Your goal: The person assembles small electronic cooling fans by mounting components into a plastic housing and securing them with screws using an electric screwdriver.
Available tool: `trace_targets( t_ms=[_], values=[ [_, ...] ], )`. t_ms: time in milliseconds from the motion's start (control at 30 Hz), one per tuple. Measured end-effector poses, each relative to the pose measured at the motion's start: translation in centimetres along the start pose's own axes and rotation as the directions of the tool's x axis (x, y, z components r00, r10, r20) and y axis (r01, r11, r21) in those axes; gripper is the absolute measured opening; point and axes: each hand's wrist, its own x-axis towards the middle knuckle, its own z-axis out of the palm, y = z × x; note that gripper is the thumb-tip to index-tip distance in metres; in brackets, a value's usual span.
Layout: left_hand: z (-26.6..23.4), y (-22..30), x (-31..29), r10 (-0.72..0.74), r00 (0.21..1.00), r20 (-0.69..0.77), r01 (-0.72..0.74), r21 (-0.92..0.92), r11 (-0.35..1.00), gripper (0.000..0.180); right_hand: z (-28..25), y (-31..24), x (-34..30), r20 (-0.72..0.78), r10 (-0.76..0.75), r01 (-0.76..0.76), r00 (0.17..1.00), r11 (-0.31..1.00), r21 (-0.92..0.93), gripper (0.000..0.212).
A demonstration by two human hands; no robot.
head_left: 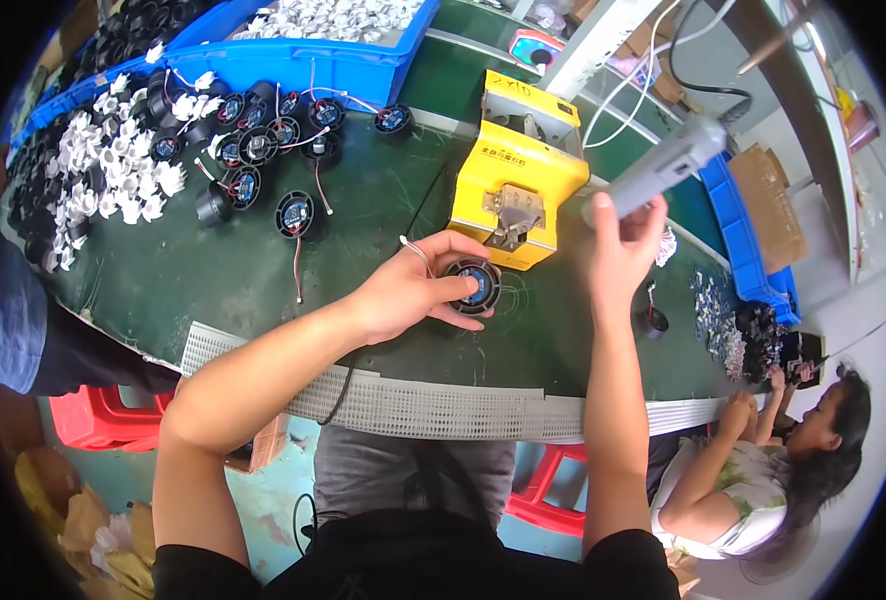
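In the head view, the 2 hands are apart. The left hand (408, 288) is clamped on a round black part (483, 284) with a blue centre — just in front of the yellow machine (523, 170), over the green table (393, 185). The right hand (618, 245) grips a grey cylindrical tool (665, 160) — beside that machine.

Head-worn fisheye view, facing down, near green bench (383, 170), edges seemingly blurred

Assy wkshop: bench (383, 190) w/ bins (343, 72), piled parts (113, 165), pwr tool (666, 163)
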Motion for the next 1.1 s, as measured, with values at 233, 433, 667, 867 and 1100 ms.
trace_targets(
  t_ms=[233,433,667,867,1100],
  values=[
    [0.4,-0.1,0.2,0.000,1.000,-0.029,0.002,0.083,0.997,0.031,5.0,-5.9,0.3,0.022,0.037,-0.043,0.999,0.900,0.435,0.045],
    [0.0,-0.4,0.4,-0.043,0.993,-0.106,0.055,0.114,0.992,0.032,7.8,-4.7,0.5,-0.036,-0.042,0.052,0.998,0.938,0.342,0.041],
    [-0.5,-1.0,0.8,-0.153,0.966,-0.206,0.184,0.141,0.973,0.032,7.9,-4.1,0.0,-0.010,-0.053,0.053,0.999,0.947,0.316,0.040],
    [-0.7,-1.1,0.9,-0.152,0.957,-0.248,0.190,0.141,0.972,0.031,7.7,-4.9,-1.6,0.043,-0.023,0.009,0.999,0.951,0.309,0.039],
    [-0.3,-1.0,0.9,-0.129,0.961,-0.246,0.166,0.137,0.977,0.032,7.8,-5.9,-5.7,0.065,0.081,-0.101,0.995,0.893,0.439,0.045]
  ],
)
